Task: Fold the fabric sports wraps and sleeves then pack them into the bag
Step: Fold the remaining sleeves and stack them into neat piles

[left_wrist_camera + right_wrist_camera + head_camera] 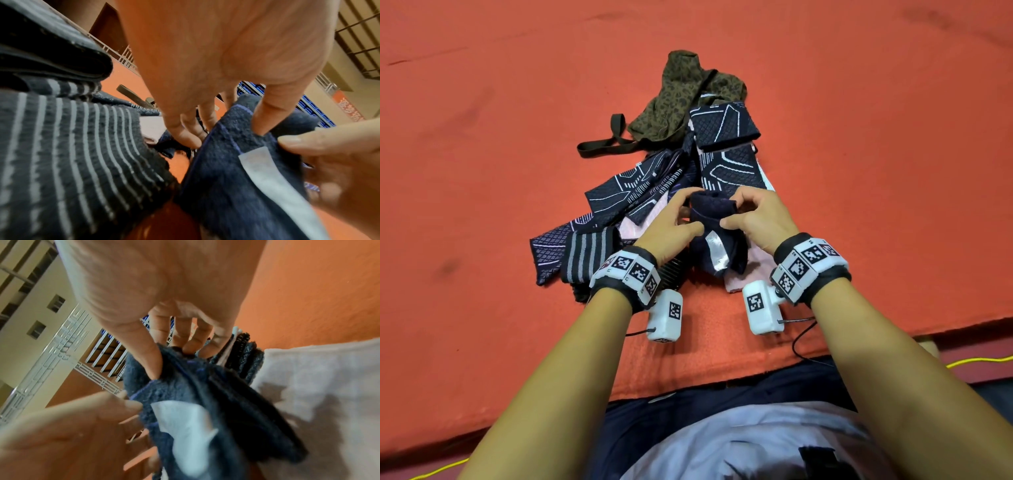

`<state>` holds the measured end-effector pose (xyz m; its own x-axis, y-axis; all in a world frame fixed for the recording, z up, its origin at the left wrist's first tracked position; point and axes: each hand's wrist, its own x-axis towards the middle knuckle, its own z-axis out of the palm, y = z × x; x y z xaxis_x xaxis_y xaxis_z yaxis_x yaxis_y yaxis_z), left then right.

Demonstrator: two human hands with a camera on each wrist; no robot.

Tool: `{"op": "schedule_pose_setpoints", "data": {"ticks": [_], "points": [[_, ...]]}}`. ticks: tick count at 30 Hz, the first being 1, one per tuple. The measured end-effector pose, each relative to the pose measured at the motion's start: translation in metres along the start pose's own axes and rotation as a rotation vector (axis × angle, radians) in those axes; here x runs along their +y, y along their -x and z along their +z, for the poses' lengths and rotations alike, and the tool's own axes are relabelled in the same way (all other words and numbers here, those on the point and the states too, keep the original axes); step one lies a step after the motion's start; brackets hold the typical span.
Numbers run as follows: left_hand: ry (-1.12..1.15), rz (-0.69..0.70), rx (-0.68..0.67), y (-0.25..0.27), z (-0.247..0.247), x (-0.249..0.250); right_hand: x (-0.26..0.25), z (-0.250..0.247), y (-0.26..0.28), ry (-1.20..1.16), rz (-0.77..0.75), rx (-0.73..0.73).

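Navy fleece wrap with a pale strip [717, 236] lifted near pile | left hand [674, 226] pinched its left edge | right hand [760, 219] pinched its right | orange felt table [482, 171] beneath

The surface [482, 171] was orange-red and soft-looking, with a few dark marks on it. A pile of cloth things lay in the middle. At the far end of the pile was a green spotted bag [681, 99]. Its dark strap [606, 145] lay flat on the surface to the left. Nearer were dark sleeves [726, 161] with white lines, lying across each other. A striped wrap [585, 253] lay at the near left of the pile, touching a sleeve. A pale pink cloth [739, 277] lay under the near part of the pile.
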<state>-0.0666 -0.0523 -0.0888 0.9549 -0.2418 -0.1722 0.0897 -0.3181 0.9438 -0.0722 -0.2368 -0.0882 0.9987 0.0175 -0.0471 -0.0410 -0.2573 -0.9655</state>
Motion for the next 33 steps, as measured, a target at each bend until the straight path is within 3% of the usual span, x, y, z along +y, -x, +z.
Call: {"op": "schedule_pose_setpoints", "data": {"ticks": [8, 13, 17, 29, 33], "points": [[-0.045, 0.078, -0.021, 0.008, -0.005, 0.007, 0.013, 0.004, -0.005, 0.004, 0.039, 0.073], [-0.146, 0.027, -0.027, 0.007, -0.006, -0.003, 0.015, 0.011, -0.003, 0.013, 0.061, 0.036], [-0.163, 0.005, 0.042, 0.004, -0.006, -0.007, 0.019, 0.017, -0.001, -0.003, 0.067, 0.043], [-0.148, 0.071, 0.145, 0.014, -0.002, -0.007, 0.030, 0.013, 0.008, 0.151, -0.076, 0.038], [-0.164, 0.110, 0.179, 0.017, -0.003, -0.006, 0.030, 0.008, 0.012, 0.087, -0.106, 0.105]]}}
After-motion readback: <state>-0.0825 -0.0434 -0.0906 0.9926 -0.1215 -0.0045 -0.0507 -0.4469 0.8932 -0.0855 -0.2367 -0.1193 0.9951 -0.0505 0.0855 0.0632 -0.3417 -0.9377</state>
